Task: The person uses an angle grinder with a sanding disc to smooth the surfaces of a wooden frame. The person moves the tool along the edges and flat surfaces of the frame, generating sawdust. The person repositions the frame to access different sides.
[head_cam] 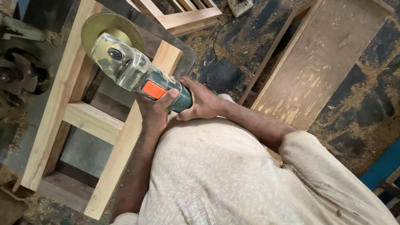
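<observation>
Green grinder (137, 75), orange switch (153, 89)

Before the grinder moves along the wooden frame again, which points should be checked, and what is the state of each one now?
1. Both hands on the angle grinder: ok; the left hand and right hand both wrap its body.
2. Thumb near the orange switch: ok; the left thumb lies beside it.
3. Disc over the wooden frame: ok, near a rail; contact cannot tell.
4. Disc spinning: cannot tell.
5. Frame held by a clamp: cannot tell; none is visible.
6. Gloves on the hands: not ok; both are bare.
</observation>
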